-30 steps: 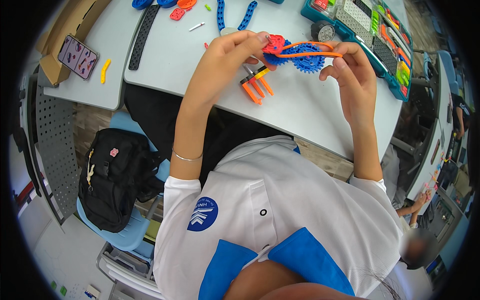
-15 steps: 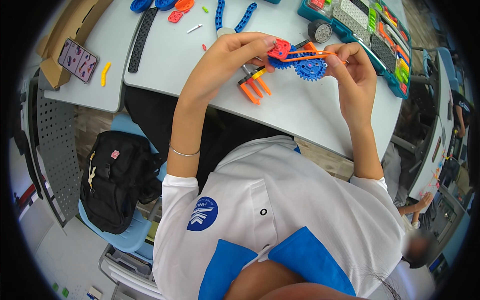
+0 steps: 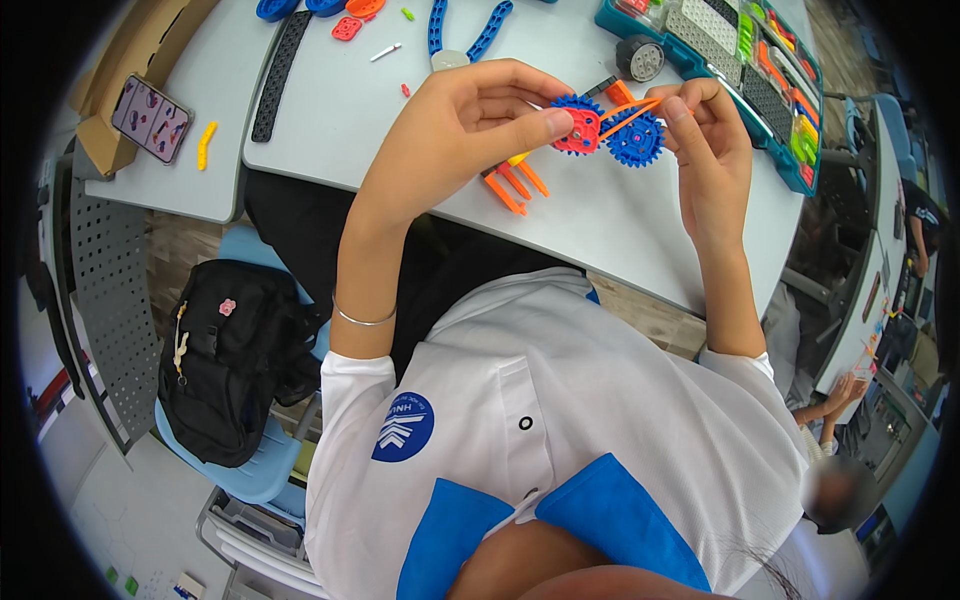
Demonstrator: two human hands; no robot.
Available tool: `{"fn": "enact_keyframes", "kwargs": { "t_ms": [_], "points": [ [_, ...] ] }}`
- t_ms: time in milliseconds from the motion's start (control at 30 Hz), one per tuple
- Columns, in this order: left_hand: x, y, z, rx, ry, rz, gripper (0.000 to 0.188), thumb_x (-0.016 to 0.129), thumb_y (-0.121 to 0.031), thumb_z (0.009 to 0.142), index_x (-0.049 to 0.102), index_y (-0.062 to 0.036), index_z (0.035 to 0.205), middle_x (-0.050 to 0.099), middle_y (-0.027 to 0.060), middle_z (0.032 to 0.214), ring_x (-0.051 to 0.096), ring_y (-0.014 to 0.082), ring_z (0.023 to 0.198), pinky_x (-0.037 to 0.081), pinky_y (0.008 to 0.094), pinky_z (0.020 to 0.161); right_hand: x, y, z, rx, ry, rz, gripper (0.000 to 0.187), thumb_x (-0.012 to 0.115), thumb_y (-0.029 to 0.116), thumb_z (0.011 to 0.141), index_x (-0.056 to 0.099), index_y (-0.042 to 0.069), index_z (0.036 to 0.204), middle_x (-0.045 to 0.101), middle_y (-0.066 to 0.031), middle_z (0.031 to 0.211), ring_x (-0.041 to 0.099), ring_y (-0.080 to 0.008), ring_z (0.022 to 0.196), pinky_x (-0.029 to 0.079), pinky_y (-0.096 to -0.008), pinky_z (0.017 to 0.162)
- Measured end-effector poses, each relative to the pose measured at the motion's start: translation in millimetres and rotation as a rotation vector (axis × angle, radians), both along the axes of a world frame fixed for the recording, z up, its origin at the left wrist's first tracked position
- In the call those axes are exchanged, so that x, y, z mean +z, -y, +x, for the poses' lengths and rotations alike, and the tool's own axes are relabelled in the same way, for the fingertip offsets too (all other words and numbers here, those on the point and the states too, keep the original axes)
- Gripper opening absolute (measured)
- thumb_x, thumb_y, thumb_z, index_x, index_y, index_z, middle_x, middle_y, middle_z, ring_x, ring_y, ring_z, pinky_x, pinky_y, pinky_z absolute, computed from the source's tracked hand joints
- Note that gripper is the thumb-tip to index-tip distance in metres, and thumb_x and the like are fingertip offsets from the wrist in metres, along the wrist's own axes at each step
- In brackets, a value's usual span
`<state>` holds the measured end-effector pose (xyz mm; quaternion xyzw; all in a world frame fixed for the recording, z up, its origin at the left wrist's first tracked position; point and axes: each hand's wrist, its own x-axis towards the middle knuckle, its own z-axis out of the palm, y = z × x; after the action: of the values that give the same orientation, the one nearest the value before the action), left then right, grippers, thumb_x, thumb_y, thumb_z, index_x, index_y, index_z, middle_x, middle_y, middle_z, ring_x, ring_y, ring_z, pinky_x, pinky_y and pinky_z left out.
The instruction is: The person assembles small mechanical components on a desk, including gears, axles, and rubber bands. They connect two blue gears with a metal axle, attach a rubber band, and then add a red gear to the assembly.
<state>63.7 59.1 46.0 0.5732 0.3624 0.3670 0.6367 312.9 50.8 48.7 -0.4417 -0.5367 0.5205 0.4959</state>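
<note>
My left hand (image 3: 470,130) is closed, its thumb and fingers gripping a red plastic connector (image 3: 577,133) in front of a blue gear. Beside it, a second blue gear (image 3: 637,143) belongs to the same build. From the red connector an orange rubber band (image 3: 628,113) stretches across to my right hand (image 3: 708,150), where the thumb and forefinger pinch its far end. Below the gears, an orange forked piece (image 3: 515,187) shows over the table edge; its join to the build is partly hidden by my left hand.
A grey-black toy wheel (image 3: 640,60) stands just beyond the gears. At the far right, a teal parts case (image 3: 683,68) holds several coloured pieces. A black beam (image 3: 281,80), a phone (image 3: 151,118) against a cardboard box (image 3: 100,145) and a yellow piece (image 3: 206,146) lie leftward.
My left hand has moved right and turned the red connector toward me. The two gears have swung closer to facing me, and the stretched rubber band now spans a shorter distance.
</note>
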Motion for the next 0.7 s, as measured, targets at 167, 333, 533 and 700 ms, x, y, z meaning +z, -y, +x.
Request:
{"fn": "enact_keyframes", "kwargs": {
  "t_ms": [167, 333, 533, 700],
  "points": [
    [3.2, 9.1, 2.8, 0.031, 0.033, -0.055, 0.033, 0.068, -0.011, 0.092, 0.061, 0.0064, 0.119, 0.067, 0.0123, 0.107, 0.068, 0.0175, 0.099, 0.055, 0.0295, 0.087, -2.3, -0.2, 1.5, 0.002, 0.125, 0.258, 0.011, 0.060, 0.006, 0.097, 0.049, 0.004, 0.100, 0.064, -0.0097, 0.102, 0.059, -0.0126, 0.091, 0.050, -0.0276, 0.080],
    [1.3, 10.3, 4.5, 0.032, 0.059, 0.019, 0.037, 0.063, -0.012, 0.093, 0.061, 0.0033, 0.127, 0.066, 0.0139, 0.115, 0.067, 0.0184, 0.100, 0.054, 0.0295, 0.088, 2.2, 3.5, 0.9, 0.041, 0.105, 0.355, 0.010, 0.054, 0.004, 0.099, 0.055, 0.000, 0.108, 0.064, -0.0100, 0.102, 0.059, -0.0145, 0.091, 0.049, -0.0279, 0.082],
    [2.3, 10.3, 4.9, -0.006, 0.046, 0.122, 0.035, 0.061, -0.012, 0.094, 0.062, 0.0026, 0.126, 0.065, 0.0150, 0.122, 0.065, 0.0197, 0.105, 0.052, 0.0308, 0.091, 3.0, 0.6, 6.3, 0.129, 0.077, 0.293, 0.023, 0.047, 0.008, 0.101, 0.067, -0.002, 0.107, 0.065, -0.0092, 0.104, 0.060, -0.0148, 0.092, 0.050, -0.0291, 0.084],
    [-0.9, 11.8, 6.2, -0.011, 0.101, 0.260, 0.037, 0.064, -0.009, 0.090, 0.063, 0.0023, 0.126, 0.064, 0.0155, 0.124, 0.063, 0.0205, 0.110, 0.054, 0.0338, 0.089, 3.5, 2.0, 5.2, 0.133, 0.002, 0.197, 0.023, 0.049, 0.009, 0.101, 0.066, -0.002, 0.111, 0.066, -0.0092, 0.108, 0.061, -0.0127, 0.094, 0.051, -0.0294, 0.087]
  ]
}}
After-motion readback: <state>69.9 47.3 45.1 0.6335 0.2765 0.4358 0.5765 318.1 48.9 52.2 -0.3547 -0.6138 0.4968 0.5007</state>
